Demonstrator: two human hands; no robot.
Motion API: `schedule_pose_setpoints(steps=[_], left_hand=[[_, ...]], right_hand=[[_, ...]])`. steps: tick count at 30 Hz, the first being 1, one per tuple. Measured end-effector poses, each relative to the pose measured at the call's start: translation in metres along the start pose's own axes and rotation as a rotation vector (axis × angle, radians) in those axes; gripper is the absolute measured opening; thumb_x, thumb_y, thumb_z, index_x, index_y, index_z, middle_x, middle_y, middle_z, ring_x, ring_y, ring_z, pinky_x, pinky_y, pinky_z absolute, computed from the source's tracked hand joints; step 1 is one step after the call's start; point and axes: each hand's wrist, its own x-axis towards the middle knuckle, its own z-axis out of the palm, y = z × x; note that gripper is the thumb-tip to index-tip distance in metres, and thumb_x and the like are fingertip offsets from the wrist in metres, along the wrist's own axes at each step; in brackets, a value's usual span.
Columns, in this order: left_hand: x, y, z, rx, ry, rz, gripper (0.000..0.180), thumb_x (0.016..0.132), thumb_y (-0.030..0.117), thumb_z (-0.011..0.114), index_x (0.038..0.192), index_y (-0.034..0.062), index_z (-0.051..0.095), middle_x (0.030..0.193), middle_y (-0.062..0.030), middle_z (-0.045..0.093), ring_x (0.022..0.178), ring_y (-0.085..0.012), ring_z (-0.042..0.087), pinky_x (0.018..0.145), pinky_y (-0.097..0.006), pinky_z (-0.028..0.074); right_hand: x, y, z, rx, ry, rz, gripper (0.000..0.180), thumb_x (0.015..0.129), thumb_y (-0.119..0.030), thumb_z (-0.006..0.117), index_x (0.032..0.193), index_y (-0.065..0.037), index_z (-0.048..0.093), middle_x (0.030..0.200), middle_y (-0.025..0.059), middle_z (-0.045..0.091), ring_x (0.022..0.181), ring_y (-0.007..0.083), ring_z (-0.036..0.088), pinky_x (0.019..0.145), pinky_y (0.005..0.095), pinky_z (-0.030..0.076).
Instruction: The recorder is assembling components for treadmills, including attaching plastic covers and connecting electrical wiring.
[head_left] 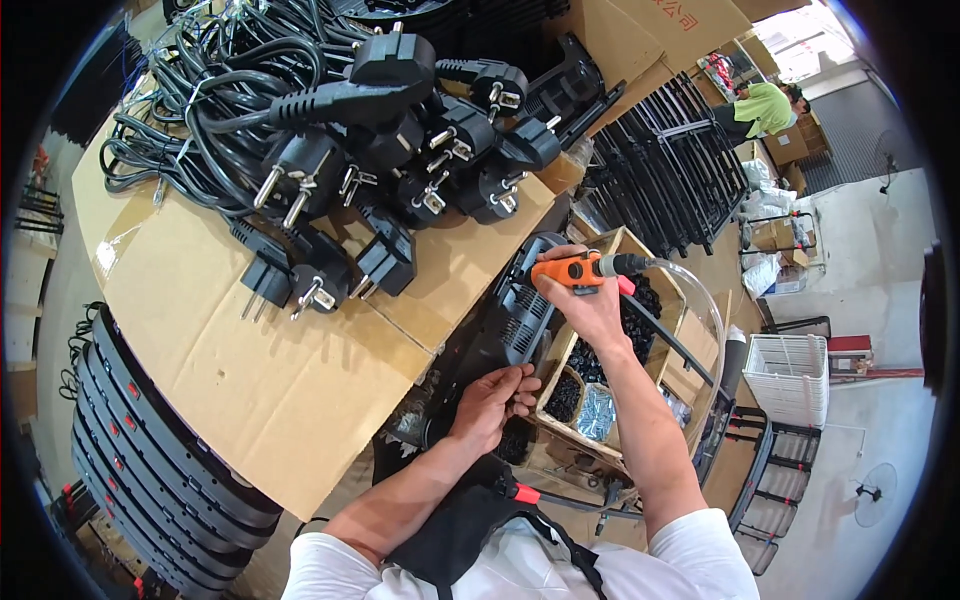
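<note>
My right hand is closed around an orange air screwdriver, with a clear hose running from its back end. The tool's front end is over a black vented plastic housing; I cannot see whether its tip touches. At the near end of the housing is my left hand, its fingers curled together and thumb pressed in. Whatever those fingers hold, if anything, is too small to make out. Under my right forearm stands a wooden parts box with black pieces and silver screws.
Black power cords with plugs are heaped on a cardboard sheet at left. Curved black panels are stacked at lower left, black metal frames at far right. A person in a green top bends beyond, near a white basket.
</note>
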Motion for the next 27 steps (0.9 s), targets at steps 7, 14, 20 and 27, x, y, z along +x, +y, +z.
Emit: schedule_pose_setpoints(steps=[7,14,20,27], left_hand=[[-0.002,-0.004,-0.002,-0.247,0.075,-0.022,0.031,0.107,0.033,0.066,0.118,0.0051,0.070,0.094,-0.0022,0.073,0.075,-0.0119,0.065,0.064,-0.025,0.055],[-0.002,-0.011,0.001,-0.427,0.115,0.100,0.025,0.107,0.036,0.066,0.109,0.0109,0.067,0.082,0.0031,0.065,0.070,-0.0113,0.062,0.061,-0.024,0.052],[-0.031,-0.042,0.003,-0.291,0.058,0.188,0.024,0.109,0.034,0.062,0.111,0.0100,0.067,0.084,0.0039,0.063,0.074,-0.0105,0.061,0.064,-0.025,0.051],[-0.064,-0.072,-0.004,-0.327,-0.045,0.188,0.025,0.111,0.032,0.059,0.119,0.0087,0.066,0.086,0.0031,0.065,0.075,-0.0107,0.063,0.065,-0.026,0.054]], right_hand=[[-0.037,-0.007,0.000,0.188,0.099,-0.066,0.051,0.086,-0.007,0.082,0.133,0.001,0.063,0.123,0.0117,0.075,0.113,0.0183,0.071,0.102,0.0342,0.055],[-0.167,-0.022,-0.023,0.405,0.073,0.022,0.056,0.086,-0.004,0.078,0.137,0.001,0.055,0.129,0.0204,0.072,0.121,0.0261,0.068,0.109,0.0414,0.053],[-0.211,-0.008,-0.029,0.463,0.079,0.005,0.060,0.086,-0.011,0.079,0.140,0.000,0.053,0.129,0.0190,0.070,0.118,0.0247,0.067,0.110,0.0404,0.050],[-0.246,0.011,-0.033,0.493,0.015,-0.062,0.057,0.087,-0.006,0.077,0.139,0.000,0.054,0.128,0.0186,0.071,0.119,0.0247,0.067,0.110,0.0405,0.051]])
